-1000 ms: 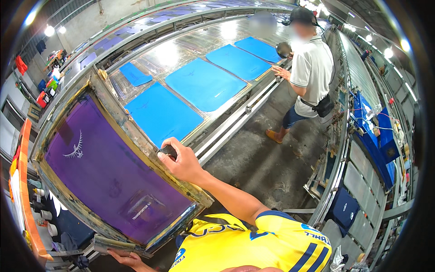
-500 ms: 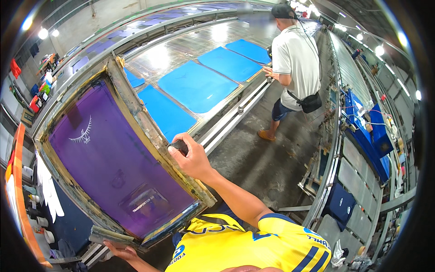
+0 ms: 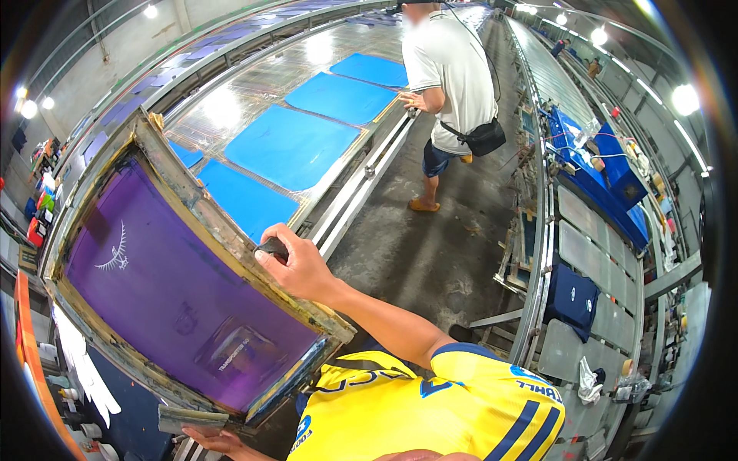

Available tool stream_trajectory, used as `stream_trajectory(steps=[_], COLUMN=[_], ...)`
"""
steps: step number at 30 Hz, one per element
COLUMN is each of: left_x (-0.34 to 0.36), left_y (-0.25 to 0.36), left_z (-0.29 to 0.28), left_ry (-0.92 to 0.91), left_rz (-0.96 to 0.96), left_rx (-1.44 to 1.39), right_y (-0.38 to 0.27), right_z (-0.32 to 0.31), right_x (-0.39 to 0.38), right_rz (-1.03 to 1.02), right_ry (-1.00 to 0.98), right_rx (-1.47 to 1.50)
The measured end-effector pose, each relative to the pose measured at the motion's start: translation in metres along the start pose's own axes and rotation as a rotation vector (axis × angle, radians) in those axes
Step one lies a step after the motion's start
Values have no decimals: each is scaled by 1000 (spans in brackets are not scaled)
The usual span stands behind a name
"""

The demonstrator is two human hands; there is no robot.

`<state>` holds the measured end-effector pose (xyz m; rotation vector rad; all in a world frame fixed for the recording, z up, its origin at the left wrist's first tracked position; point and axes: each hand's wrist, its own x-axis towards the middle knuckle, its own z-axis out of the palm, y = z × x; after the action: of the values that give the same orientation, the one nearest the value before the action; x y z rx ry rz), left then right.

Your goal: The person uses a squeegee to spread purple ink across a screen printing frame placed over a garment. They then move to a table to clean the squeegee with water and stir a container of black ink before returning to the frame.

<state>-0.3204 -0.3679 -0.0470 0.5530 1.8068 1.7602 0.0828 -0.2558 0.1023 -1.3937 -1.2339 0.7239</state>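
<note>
Compared with the earlier frame, the purple-meshed printing screen point(image 3: 177, 292) sits larger and nearer, and the co-worker point(image 3: 450, 77) stands closer along the aisle. Nearest, the left hand point(image 3: 223, 442) supports the frame's low corner from beneath, fingers partly hidden, so its grip cannot be told. The right hand point(image 3: 296, 265) is curled around a dark knob point(image 3: 273, 247) on the frame's right rail, steadying the tilted screen above the long print table point(image 3: 231, 107). Blue fabric panels point(image 3: 292, 146) lie flat in a row beyond the frame's far edge. Rightward, the concrete aisle point(image 3: 430, 253) offers open room; the co-worker occupies its far end.
</note>
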Motion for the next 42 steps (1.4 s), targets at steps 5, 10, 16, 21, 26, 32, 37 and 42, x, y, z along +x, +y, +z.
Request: stream_trajectory(steps=[5,10,16,21,26,32,37,42], left_x=[22,18,50,53,111,105,95,90], left_y=[-25,-19,-43,-59,-114,-104,-100,-93], left_z=[-14,7,-20,-25,-63,-61,-51,-39], left_ry=[-16,-43,-117,-204,-418,-372,-421,-418], left_rz=[18,43,67,233,845,872,993,928], left_rx=[3,26,-7,165,361,631,469,331], right_y=[-3,-1,0,1,-2,-3,-2,-3], right_z=[-1,-6,7,1,-10,-16,-17,-18], right_x=[1,3,7,6,-1,-10,-12,-11], right_rz=[14,15,-8,-6,8,58,52,47], right_ry=[-3,22,-7,-1,17,37,45,53], right_rx=[-17,-41,-8,-14,-16,-28,-45,-41])
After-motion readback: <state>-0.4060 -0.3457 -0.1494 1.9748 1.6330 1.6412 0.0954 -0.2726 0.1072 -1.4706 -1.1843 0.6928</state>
